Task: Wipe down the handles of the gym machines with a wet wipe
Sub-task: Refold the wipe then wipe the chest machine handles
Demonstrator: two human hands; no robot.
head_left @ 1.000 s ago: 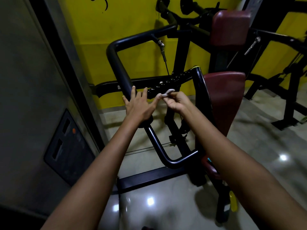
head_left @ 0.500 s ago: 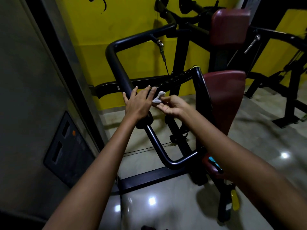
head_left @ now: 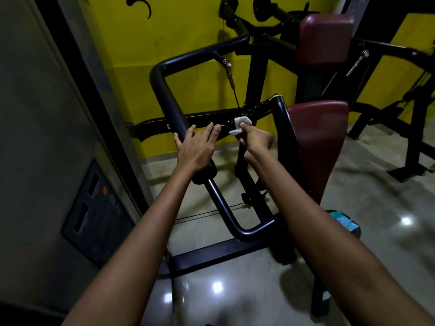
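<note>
The person's left hand [head_left: 197, 149] lies flat on the black padded handle [head_left: 171, 107] of the gym machine, fingers straight and close together. Just beside it, the right hand [head_left: 255, 140] pinches a small white wet wipe [head_left: 239, 125] in its fingertips. Behind is a dark red seat pad [head_left: 317, 137].

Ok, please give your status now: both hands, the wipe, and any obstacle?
Left hand flat on the black handle bar, open. Right hand pinching the white wet wipe, not yet on the bar. No obstacle visible.
</note>
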